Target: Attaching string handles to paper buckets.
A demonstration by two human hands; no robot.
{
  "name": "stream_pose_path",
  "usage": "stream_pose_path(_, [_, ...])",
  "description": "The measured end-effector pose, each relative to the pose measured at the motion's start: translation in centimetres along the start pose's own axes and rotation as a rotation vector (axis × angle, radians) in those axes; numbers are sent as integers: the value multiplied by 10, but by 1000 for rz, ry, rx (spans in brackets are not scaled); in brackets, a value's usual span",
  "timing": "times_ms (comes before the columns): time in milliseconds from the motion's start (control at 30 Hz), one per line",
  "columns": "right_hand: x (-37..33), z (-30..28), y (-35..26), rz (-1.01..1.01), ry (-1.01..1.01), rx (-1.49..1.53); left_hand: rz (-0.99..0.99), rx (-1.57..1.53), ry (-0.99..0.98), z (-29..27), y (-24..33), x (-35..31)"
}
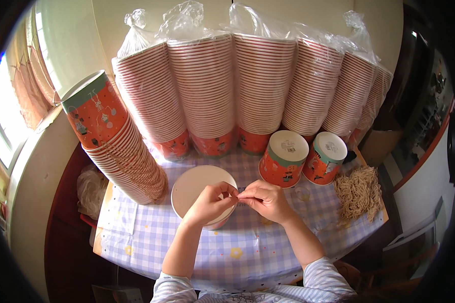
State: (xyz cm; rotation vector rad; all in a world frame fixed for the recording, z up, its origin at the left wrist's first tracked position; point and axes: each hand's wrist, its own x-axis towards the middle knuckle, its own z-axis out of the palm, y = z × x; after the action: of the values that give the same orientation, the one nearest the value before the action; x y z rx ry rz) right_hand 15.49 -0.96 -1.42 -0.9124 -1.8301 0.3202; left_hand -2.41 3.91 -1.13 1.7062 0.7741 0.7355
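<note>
Fingertips of left hand and right hand are pinching, any held item indistinct; light, even pressure is likely helping.

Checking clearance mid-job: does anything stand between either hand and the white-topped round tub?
Nothing visible stands between the left hand and the round tub; the hand overlaps its right side in view. The left hand's fingers come between the right hand and the tub. Anything pinched there is too small to tell.
</note>
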Motion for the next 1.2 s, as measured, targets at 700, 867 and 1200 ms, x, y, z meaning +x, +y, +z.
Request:
stream_pose_path(700, [0,-3,1,-119,-70,-80,3,106,-61,-1,8,-1])
stream_pose_path(867, [3,-2,-2,-133,-40,-94,14,95,-54,0,4,-1])
stream_pose_path(1200, [1,0,7,-24,26,-29,297,523,69,2,4,-1])
